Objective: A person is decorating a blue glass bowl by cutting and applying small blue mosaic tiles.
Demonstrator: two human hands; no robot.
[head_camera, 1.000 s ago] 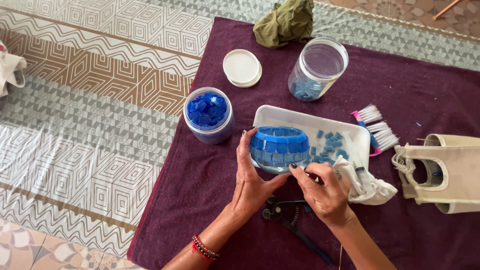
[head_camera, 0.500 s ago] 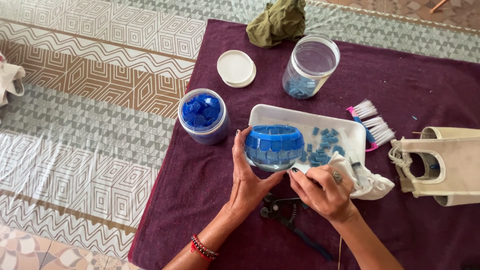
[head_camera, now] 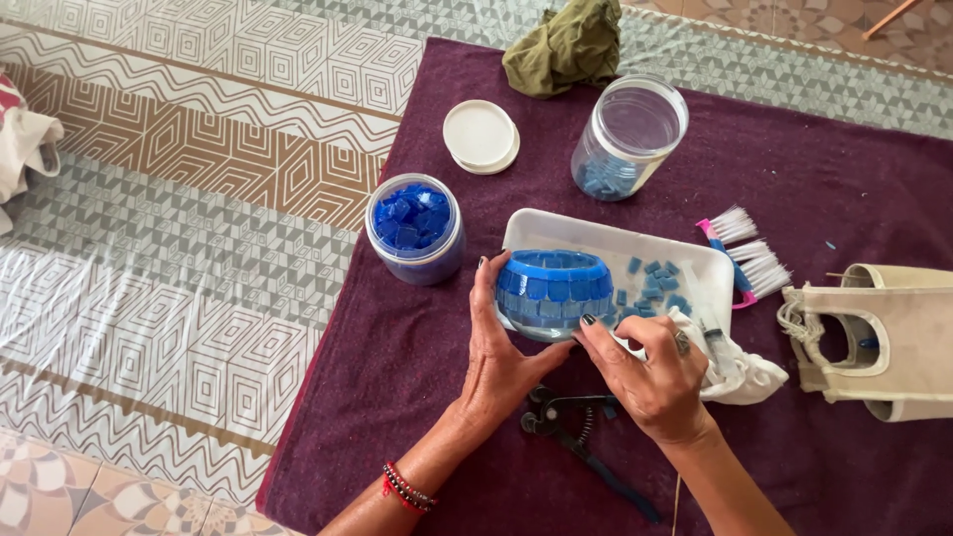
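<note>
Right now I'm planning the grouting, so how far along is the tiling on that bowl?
Done: blue tiles cover the upper bands of the glass bowl. In hand: the left hand steadies it while the right hand presses at the lower edge. Left: the bottom band still shows bare glass; loose tiles wait in the white tray.

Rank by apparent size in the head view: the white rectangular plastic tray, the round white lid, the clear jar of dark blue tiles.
1. White rectangular plastic tray, clearly largest.
2. Clear jar of dark blue tiles.
3. Round white lid, only a little smaller than the jar.

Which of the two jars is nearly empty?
The clear jar beside the green cloth; only a few pale blue tiles lie inside, while the other jar brims with dark blue pieces.
</note>
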